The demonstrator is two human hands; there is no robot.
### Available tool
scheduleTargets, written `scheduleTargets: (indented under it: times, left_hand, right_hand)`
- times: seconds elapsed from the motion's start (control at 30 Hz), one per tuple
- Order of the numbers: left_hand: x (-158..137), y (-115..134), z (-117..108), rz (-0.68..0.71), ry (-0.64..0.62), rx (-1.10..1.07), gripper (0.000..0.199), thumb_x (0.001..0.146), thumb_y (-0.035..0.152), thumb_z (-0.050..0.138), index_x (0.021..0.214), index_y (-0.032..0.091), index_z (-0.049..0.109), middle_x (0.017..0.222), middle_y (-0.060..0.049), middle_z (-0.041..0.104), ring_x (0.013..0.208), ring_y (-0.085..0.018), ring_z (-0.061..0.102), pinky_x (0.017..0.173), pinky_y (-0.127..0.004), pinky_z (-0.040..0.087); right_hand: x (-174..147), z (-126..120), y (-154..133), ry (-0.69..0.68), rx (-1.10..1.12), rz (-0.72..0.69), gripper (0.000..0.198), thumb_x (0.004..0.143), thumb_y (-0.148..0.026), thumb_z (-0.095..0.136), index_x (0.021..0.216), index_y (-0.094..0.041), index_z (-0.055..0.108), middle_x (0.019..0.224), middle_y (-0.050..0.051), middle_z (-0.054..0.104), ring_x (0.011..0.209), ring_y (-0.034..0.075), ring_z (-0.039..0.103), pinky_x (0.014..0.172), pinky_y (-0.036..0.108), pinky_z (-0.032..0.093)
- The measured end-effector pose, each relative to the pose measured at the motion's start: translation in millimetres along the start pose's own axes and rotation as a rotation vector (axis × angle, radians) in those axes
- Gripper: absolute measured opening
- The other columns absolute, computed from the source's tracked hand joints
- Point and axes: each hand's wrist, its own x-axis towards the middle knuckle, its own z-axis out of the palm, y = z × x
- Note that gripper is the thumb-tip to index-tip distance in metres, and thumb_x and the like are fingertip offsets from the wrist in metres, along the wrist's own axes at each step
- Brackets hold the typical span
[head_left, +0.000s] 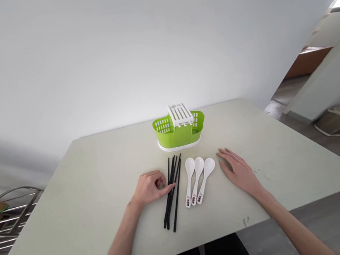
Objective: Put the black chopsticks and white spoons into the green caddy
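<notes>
From the head view, the left hand (149, 187) lies loosely curled on the pale grey-green surface (81, 189), its fingertips touching the bundle of thin black chopsticks (172, 192); whether it pinches one is hard to tell. The right hand (237, 169) rests flat with fingers spread, holding nothing, just right of three white ceramic spoons (198, 179) lying side by side, bowls away from the person. Beyond both sets stands a lime-green slotted plastic cutlery caddy (179, 129) with a white slotted insert (180, 114) and white base, nothing between it and the utensils. A metal rack (3, 216) stands off the left edge.
</notes>
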Motion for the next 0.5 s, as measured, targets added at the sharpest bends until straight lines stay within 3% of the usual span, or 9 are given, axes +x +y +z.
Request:
scheduleTargets:
  times: [0.5]
  left_hand:
    - [0.9,5.5,-2.6,-0.071,-0.028,0.003,0.020,0.082,0.034,0.068,0.070,0.020,0.061,0.067,0.004,0.061,0.059,-0.010,0.050,0.060,-0.025,0.037]
  right_hand:
    - [1.3,0.2,2.2,-0.011,0.020,0.010,0.047,0.107,-0.043,0.041,0.145,-0.024,0.060,0.158,0.007,0.057,0.153,0.028,0.044,0.124,0.053,0.039]
